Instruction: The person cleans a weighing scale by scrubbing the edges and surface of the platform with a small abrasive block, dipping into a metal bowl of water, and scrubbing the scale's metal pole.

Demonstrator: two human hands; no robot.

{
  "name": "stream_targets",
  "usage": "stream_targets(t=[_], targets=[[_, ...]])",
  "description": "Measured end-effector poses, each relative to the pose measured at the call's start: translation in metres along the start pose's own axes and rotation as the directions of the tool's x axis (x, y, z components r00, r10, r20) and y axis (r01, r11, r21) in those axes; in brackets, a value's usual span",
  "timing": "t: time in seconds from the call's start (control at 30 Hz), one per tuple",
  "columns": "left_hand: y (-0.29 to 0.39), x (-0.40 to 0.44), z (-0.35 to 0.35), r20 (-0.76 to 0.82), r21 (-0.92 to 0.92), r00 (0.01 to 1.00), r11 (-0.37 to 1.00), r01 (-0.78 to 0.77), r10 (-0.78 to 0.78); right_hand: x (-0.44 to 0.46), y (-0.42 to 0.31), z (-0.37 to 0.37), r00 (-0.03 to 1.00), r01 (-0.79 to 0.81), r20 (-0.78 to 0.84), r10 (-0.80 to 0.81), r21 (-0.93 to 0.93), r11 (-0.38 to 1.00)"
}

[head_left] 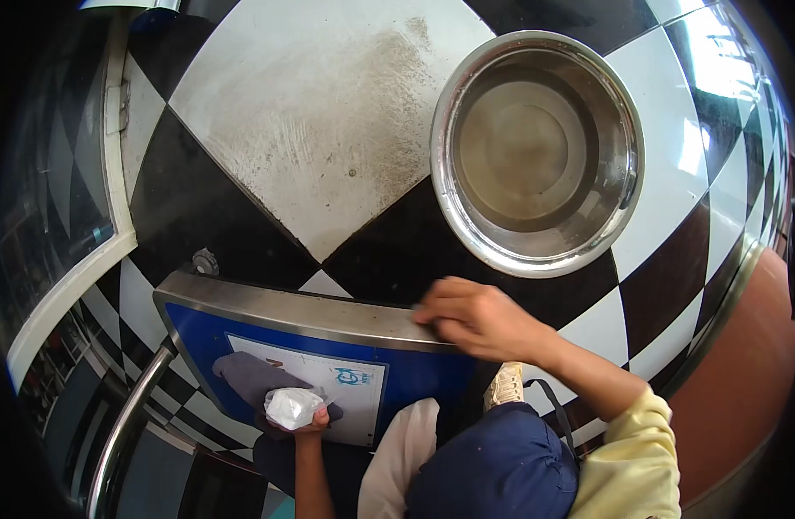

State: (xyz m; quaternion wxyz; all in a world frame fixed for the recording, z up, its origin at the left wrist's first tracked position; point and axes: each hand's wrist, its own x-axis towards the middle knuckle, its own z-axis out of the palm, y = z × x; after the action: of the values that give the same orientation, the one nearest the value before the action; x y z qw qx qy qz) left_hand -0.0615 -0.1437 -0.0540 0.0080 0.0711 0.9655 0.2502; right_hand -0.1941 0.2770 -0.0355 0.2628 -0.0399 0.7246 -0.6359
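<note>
My left hand (312,421) is closed round a crumpled, whitish clear plastic bag (291,407). A grey cloth (252,377) lies behind and beside the bag, over a white sheet on a blue panel (194,333); whether my fingers also grip it is hidden. At the right end of the panel's metal edge (328,317), my right hand (471,313) has its fingers curled. A small dark spot shows at its fingertips, too blurred to name. Beyond that hand stands a round steel basin (623,208) containing cloudy water.
Black and white floor tiles (302,104) spread ahead, one white tile smeared with dirt. A curved metal rail (125,432) and a glass panel's pale frame (112,246) stand left. A rounded navy cloth item (492,467) is between my arms. A reddish-brown surface (747,372) lies right.
</note>
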Motion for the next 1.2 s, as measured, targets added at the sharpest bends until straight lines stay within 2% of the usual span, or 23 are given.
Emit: stream_targets(t=[0.1,0.2,0.3,0.4,0.5,0.63,0.7,0.8,0.9,1.0,1.07,1.13,1.2], targets=[[-0.005,-0.004,-0.002,0.039,0.106,0.989,0.983,-0.148,0.144,-0.032,-0.009,-0.016,0.985,-0.174,-0.007,0.174,0.027,0.984],[-0.007,-0.002,0.0,0.061,0.2,0.953,0.932,-0.302,0.296,0.011,-0.012,0.015,0.996,0.087,-0.02,-0.086,0.076,0.993],[-0.001,0.0,-0.008,0.105,0.165,0.963,0.95,-0.264,0.249,0.063,-0.017,0.041,0.975,0.218,-0.002,-0.22,0.133,0.967],[0.011,0.005,-0.011,0.141,0.092,0.979,0.983,-0.159,0.145,0.025,-0.013,0.017,0.993,0.119,0.019,-0.12,0.05,0.992],[0.006,0.004,-0.007,0.104,0.114,0.975,0.971,-0.209,0.198,-0.013,-0.008,-0.004,0.998,-0.069,0.014,0.068,0.056,0.996],[0.003,0.005,-0.002,0.069,0.145,0.963,0.952,-0.268,0.261,0.043,-0.006,0.029,0.983,0.184,-0.009,-0.184,0.021,0.983],[0.001,0.005,-0.002,0.066,0.17,0.953,0.938,-0.302,0.295,0.05,-0.006,0.031,0.983,0.185,0.007,-0.185,0.021,0.983],[-0.003,0.003,0.003,0.048,0.186,0.95,0.932,-0.311,0.307,0.012,-0.002,0.006,0.997,0.068,0.045,-0.067,-0.019,0.998],[-0.009,-0.01,0.004,0.004,0.129,0.974,0.966,-0.226,0.227,0.0,-0.003,0.0,0.999,0.008,0.042,-0.008,-0.008,1.0],[-0.005,-0.005,0.002,0.024,0.079,0.988,0.985,-0.152,0.15,0.042,-0.004,0.023,0.989,0.135,0.057,-0.137,0.035,0.99],[-0.005,-0.004,0.0,0.027,0.088,0.989,0.985,-0.149,0.147,0.054,-0.004,0.028,0.986,0.146,0.07,-0.15,0.058,0.988],[-0.007,-0.006,0.002,0.005,0.12,0.985,0.978,-0.172,0.173,0.046,0.0,0.023,0.986,0.141,0.085,-0.145,0.048,0.989],[-0.005,-0.006,0.002,0.019,0.134,0.987,0.977,-0.164,0.162,0.016,0.007,0.002,0.994,0.034,0.106,-0.038,0.038,0.999]])
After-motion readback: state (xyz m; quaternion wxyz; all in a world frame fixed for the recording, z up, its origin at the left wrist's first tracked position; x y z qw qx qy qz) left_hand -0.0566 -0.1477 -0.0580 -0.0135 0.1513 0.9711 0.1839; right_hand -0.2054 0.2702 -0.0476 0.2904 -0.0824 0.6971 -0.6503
